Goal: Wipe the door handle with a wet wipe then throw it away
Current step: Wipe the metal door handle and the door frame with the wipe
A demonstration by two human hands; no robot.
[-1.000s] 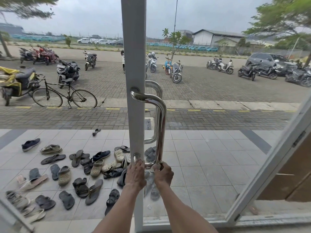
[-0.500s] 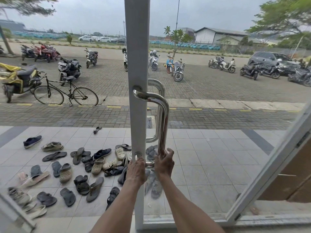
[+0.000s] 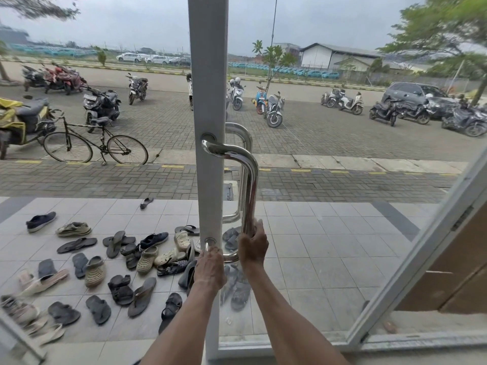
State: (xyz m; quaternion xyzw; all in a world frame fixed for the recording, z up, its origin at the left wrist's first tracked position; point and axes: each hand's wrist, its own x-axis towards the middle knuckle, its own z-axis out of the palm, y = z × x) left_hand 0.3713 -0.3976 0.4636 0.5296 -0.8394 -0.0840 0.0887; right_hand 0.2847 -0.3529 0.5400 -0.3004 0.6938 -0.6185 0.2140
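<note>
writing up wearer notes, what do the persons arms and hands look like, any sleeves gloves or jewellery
Both forearms are bare as far as the frame shows: no sleeves in view. The left hand and right hand wear no gloves, and no watch, bracelet or ring is visible on either.

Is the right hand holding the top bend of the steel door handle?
No, the right hand grips the lower end of the door handle, far below its top bend.
</note>
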